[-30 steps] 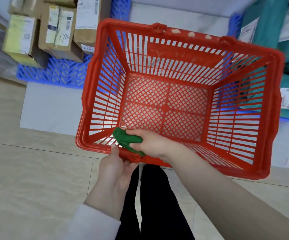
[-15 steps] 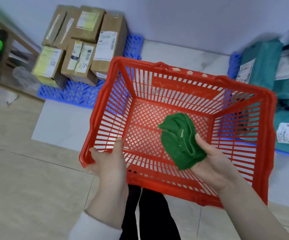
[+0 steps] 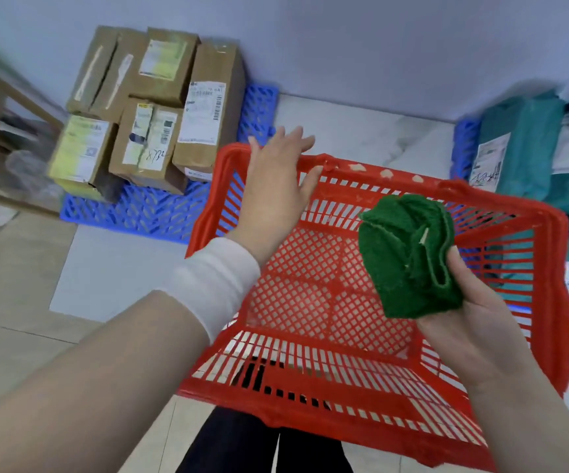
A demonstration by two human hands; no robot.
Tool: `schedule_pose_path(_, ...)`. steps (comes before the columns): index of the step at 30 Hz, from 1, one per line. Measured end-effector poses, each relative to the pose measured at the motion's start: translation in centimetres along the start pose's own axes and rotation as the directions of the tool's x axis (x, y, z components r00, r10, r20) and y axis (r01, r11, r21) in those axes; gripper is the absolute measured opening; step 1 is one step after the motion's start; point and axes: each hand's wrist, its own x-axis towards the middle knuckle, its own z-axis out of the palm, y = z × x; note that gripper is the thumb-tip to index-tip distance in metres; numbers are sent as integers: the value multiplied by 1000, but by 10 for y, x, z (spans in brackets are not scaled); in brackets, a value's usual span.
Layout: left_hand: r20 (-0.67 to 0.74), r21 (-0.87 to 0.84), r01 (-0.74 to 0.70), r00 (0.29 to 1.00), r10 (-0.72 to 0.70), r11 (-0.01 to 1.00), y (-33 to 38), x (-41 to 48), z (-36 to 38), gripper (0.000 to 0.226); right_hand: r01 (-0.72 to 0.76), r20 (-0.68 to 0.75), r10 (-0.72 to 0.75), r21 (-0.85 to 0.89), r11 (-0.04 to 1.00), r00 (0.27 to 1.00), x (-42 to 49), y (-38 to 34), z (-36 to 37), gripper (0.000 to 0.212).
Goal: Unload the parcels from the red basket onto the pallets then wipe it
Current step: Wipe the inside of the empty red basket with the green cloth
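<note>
My right hand (image 3: 474, 322), at the right of the frame, grips a bunched green terry cloth (image 3: 409, 254) above the red slatted plastic basket (image 3: 557, 302) that fills the centre and lower right. My left hand (image 3: 276, 186) is spread open, fingers straight, over the basket's far left corner. Brown cardboard boxes (image 3: 160, 131) sit on a blue plastic pallet (image 3: 139, 213) at upper left. Teal mailer bags (image 3: 528, 148) lie on another blue pallet (image 3: 463, 148) at the right edge.

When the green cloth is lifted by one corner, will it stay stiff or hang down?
The crumpled green terry cloth will probably hang limp: it lies in soft folds in the right hand. It seems light, as thumb and fingers alone carry it. Its fuzzy surface is unlikely to slip.
</note>
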Motion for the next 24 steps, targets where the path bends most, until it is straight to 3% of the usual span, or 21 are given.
schedule_pose_path(4, 91, 61, -139, 987, 133, 988, -12, 36, 5, 40, 271, 37, -269, -169, 947, 962, 7, -20, 18, 42)
schedule_pose_path(7, 109, -18, -102, 989, 103, 995, -19, 47, 12, 37, 405, 149, -381, -462, 789, 912, 17, -33, 36, 37)
schedule_pose_path(8, 114, -8, -90, 989, 91, 996, -21, 49, 15, 36, 394, 184, -368, -648, 651, 911, 25, -33, 42, 40)
schedule_pose_path(10, 122, 73, -106, 988, 97, 992, -24, 51, 20, 36, 268, 211, -299, -949, 164, 931, 47, -26, 47, 51)
schedule_pose_path(11, 125, 110, -121, 986, 107, 987, -26, 51, 22, 36, 206, 224, -273, -974, -94, 936, 57, -22, 48, 56)
schedule_pose_path(12, 126, 131, -129, 986, 112, 983, -27, 52, 23, 37, 171, 251, -277, -944, -282, 928, 67, -17, 49, 60)
schedule_pose_path(13, 123, 139, -134, 986, 117, 981, -28, 52, 24, 37, 157, 292, -303, -902, -402, 907, 74, -14, 50, 63)
schedule_pose_path(15, 111, 146, -146, 985, 131, 978, -29, 53, 27, 36, 164, 382, -342, -836, -523, 858, 90, -13, 49, 69)
schedule_pose_path(18, 97, 165, -168, 983, 154, 972, -32, 53, 29, 35, 203, 445, -253, -750, -630, 859, 118, -14, 46, 73)
schedule_pose_path(20, 80, 151, -166, 985, 155, 975, -32, 54, 29, 33, 205, 462, -230, -713, -671, 857, 134, -11, 45, 67)
schedule_pose_path(24, 75, 142, -161, 986, 152, 977, -31, 55, 31, 32, 230, 601, -205, -566, -792, 773, 147, -13, 38, 57)
